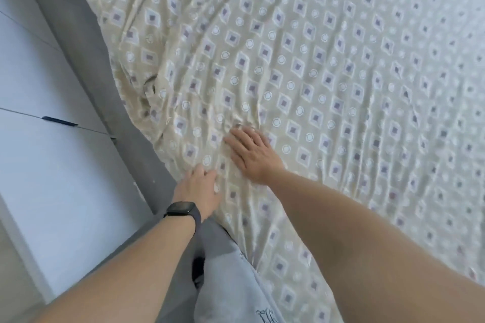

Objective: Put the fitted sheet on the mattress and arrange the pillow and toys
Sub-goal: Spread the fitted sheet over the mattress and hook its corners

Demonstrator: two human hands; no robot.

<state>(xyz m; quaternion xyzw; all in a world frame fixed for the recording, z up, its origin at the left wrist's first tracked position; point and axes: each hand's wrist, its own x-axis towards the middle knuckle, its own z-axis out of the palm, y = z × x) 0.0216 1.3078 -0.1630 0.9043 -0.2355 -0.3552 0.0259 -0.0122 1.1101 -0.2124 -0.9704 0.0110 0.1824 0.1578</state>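
My left hand [199, 189] and right hand [250, 153], fingers flat, press the cream diamond-patterned fitted sheet [328, 65], wrinkled toward ten o'clock; pillow and toys remain unplaced.

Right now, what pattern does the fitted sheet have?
Fitted sheet: pale cream with white-edged purplish diamonds and small white circles; head view.

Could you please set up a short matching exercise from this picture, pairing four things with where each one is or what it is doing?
Things:
1. left hand
2. right hand
3. watch
4. bed frame

Places or states:
A. grey strip along the sheet's edge
B. flat on the sheet, further onto the bed
C. worn on the left wrist
D. at the sheet's edge, fingers on the cloth

Pairs: 1-D, 2-B, 3-C, 4-A
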